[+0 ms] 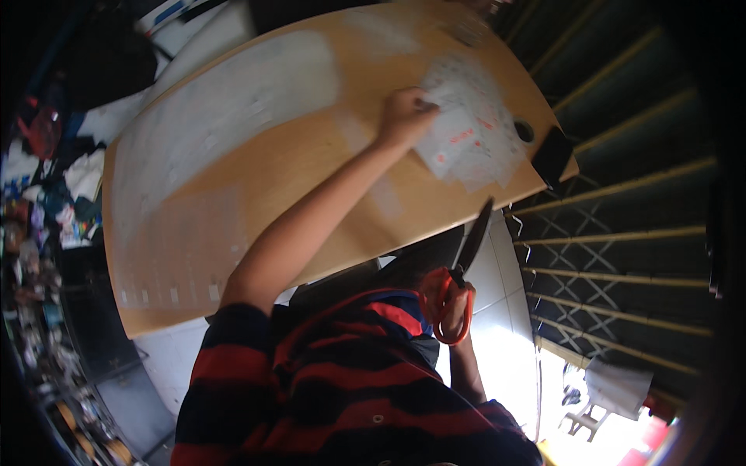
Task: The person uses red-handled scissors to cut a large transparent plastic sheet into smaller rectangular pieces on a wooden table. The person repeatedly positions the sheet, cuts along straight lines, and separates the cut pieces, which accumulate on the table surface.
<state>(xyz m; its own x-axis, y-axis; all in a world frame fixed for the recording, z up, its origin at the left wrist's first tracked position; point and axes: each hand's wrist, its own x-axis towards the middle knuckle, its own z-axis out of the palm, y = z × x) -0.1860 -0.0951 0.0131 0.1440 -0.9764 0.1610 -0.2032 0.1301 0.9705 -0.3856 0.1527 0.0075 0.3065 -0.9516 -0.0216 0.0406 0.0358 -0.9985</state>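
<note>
My left hand (406,116) reaches over the table with its fingers closed at the left edge of a loose pile of translucent plastic sheets (474,124) with red marks. A small dark spot shows at its fingertips, but what they pinch is too blurred to make out. Close to my body, below the table's near edge, my right hand (455,309) is closed around the orange handles of a pair of scissors (475,245). Their dark blades point up and away toward the table's right corner, apart from the sheets. Whether the blades are parted is hard to tell.
The brown tabletop (311,147) carries a large whitish sheet layer (256,85) along its far left. A tape roll (524,130) and a black object (552,158) sit near its right corner. A folding metal gate (614,233) stands at right; clutter (47,311) lines the left.
</note>
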